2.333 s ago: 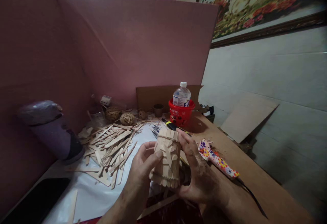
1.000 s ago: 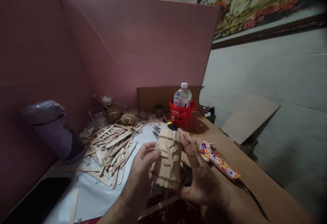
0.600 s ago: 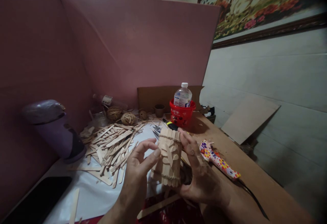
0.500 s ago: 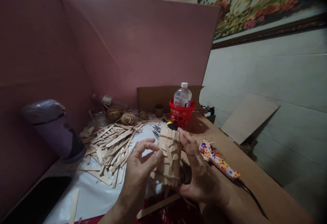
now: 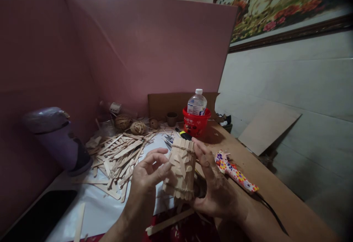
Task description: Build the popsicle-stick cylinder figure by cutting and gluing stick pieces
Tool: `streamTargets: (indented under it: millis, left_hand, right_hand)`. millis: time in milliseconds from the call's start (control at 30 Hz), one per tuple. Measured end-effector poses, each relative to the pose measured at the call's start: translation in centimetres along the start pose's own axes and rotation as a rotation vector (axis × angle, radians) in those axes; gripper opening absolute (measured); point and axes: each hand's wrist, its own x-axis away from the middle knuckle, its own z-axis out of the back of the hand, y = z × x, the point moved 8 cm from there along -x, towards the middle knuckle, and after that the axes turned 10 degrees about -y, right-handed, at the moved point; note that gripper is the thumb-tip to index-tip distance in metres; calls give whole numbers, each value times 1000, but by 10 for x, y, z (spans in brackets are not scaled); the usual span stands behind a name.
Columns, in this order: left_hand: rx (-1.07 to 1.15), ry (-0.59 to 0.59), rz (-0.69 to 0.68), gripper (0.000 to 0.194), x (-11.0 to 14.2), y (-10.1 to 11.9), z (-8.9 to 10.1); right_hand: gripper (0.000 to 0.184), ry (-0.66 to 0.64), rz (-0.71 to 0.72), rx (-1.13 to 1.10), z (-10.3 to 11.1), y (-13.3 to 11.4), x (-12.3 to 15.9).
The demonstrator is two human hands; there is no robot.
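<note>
A small cylinder built of popsicle sticks, bound with twine near top and bottom, is held upright above the table between both hands. My left hand presses its thumb and curled fingers against the cylinder's left side. My right hand cups the right side, fingers lying up along it. A heap of loose popsicle sticks lies on white sheeting to the left.
A colourful glue gun with a black cord lies on the wooden table at right. Behind stand a red bucket holding a water bottle, twine balls, scissors. A purple appliance and a black phone sit left.
My left hand's fingers lifted off the cylinder and came back against its side, shifting slightly left. The cylinder tilted a little; my right hand kept its hold.
</note>
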Motion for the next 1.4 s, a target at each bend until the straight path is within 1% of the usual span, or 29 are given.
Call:
streamTargets:
  millis: [133, 200, 300, 367, 433, 500, 567, 667, 700, 733, 800, 933, 967, 1033, 1133, 1200, 1267, 1333, 1400]
  left_hand:
    - [99, 115, -113, 12, 2, 11, 9]
    - [125, 154, -154, 10, 2, 14, 12]
    - [114, 187, -137, 12, 2, 12, 16]
    - [95, 198, -103, 18, 1, 8, 18]
    - [74, 188, -53, 23, -1, 2, 18]
    - [83, 167, 30, 20, -2, -7, 16]
    - [140, 151, 162, 16, -3, -21, 13]
    - [235, 112, 404, 13, 1, -43, 5]
    - [257, 92, 460, 13, 2, -48, 2]
    - [280, 67, 494, 13, 3, -51, -1]
    - [335, 5, 515, 18, 4, -51, -10]
    - [443, -200, 516, 41, 10, -40, -37]
    - [453, -252, 516, 43, 13, -38, -43]
    - [493, -351, 467, 43, 17, -32, -53]
    - [524, -443, 383, 38, 19, -30, -58]
    - [475, -450, 334, 33, 17, -29, -56]
    - [395, -418, 282, 30, 12, -25, -51]
    - [319, -366, 241, 34, 7, -21, -46]
    - [251, -314, 228, 38, 4, -19, -41]
  right_hand:
    - [113, 3, -9, 6, 0, 1, 1]
    - [112, 1, -13, -4, 0, 1, 1]
    - [112, 11, -16, -26, 1, 2, 1]
    - [113, 18, -20, -39, 1, 2, 1]
    - [113, 17, -26, -44, 2, 2, 0]
    - [114, 19, -28, -50, 2, 1, 0]
    - [114, 26, -35, -63, 4, 1, 1]
    - [115, 35, -61, -102, 5, 4, 2]
    - [116, 37, -67, -112, 4, 5, 2]
    - [116, 36, -70, -118, 4, 5, 3]
    - [117, 32, -73, -119, 3, 6, 4]
    - [117, 14, -96, -167, 1, 9, 5]
    - [116, 8, -103, -186, 1, 9, 5]
    - [116, 1, -113, -216, 1, 10, 5]
    - [115, 7, -112, -204, 2, 9, 3]
    - [116, 7, -90, -154, 4, 7, 1]
    - [116, -12, -56, -95, 8, 3, -1]
    - [118, -33, -39, -55, 14, -1, -2]
    - [117, -4, -41, -48, 26, -5, -3]
